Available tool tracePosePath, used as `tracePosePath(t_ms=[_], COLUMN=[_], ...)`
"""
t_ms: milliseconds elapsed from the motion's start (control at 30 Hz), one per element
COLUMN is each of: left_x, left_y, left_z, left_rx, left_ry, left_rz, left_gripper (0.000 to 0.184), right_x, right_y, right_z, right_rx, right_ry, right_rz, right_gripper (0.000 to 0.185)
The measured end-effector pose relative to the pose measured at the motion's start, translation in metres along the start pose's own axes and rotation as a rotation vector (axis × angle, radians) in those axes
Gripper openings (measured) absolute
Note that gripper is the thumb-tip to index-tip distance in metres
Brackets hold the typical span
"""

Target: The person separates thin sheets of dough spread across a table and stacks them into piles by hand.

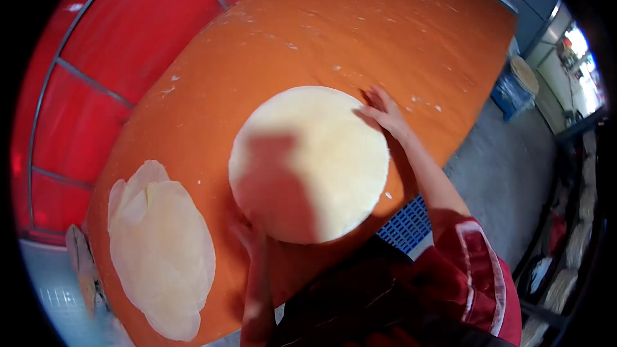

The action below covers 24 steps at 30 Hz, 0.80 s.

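Observation:
A large, pale, round stack of what look like thin flatbread or dough sheets [344,173] lies on the orange-covered table [411,45], directly in front of me. My right hand [385,115] is at its upper right edge, thumb against the rim and fingers apart. At the lower left edge, my left hand [249,234] rests in shadow with its fingers stretched along the side. Neither hand is wrapped round anything. Farther left is a loose, overlapping spread of similar thin sheets [164,250]. A dark shadow falls across the round stack.
Small white scraps dot the table cover. Red panels in a metal frame [109,45] stand along the left side. A blue plastic crate [408,225] is below the near edge. On the right are a blue bin [514,90] and a rack with wrapped bundles [565,289].

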<state>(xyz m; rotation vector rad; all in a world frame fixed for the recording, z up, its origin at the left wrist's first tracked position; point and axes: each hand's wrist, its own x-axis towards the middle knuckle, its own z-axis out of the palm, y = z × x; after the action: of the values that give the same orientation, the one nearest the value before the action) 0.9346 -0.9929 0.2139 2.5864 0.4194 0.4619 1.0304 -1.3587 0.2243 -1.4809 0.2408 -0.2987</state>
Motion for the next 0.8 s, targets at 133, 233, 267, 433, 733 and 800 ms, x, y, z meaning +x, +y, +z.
tracePosePath(t_ms=[133, 233, 267, 433, 733, 800], left_x=[0.003, 0.006, 0.005, 0.018, 0.004, 0.006], left_y=[-0.016, -0.004, 0.008, -0.017, -0.172, -0.221], left_z=[0.04, 0.038, 0.027, 0.01, -0.134, -0.17], left_rx=[-0.246, -0.479, -0.583, -0.656, -1.06, -1.315], left_ry=[0.007, 0.006, -0.005, -0.012, 0.283, 0.364], left_rz=[-0.079, -0.155, -0.209, -0.227, -0.381, -0.624], left_gripper=[0.049, 0.04, 0.037, 0.033, 0.023, 0.02], right_x=[-0.027, -0.025, -0.027, -0.021, -0.007, -0.023], right_y=[0.01, 0.015, 0.009, 0.0, -0.097, -0.073], right_z=[0.005, 0.005, 0.006, 0.009, 0.195, 0.278], right_rx=[-0.157, -0.109, -0.078, -0.073, -0.865, -1.014], right_ry=[-0.059, -0.054, -0.072, -0.186, -0.384, -0.755], right_rz=[-0.031, -0.07, -0.061, -0.04, -0.462, -0.687], right_gripper=[0.053, 0.051, 0.051, 0.054, 0.013, 0.019])
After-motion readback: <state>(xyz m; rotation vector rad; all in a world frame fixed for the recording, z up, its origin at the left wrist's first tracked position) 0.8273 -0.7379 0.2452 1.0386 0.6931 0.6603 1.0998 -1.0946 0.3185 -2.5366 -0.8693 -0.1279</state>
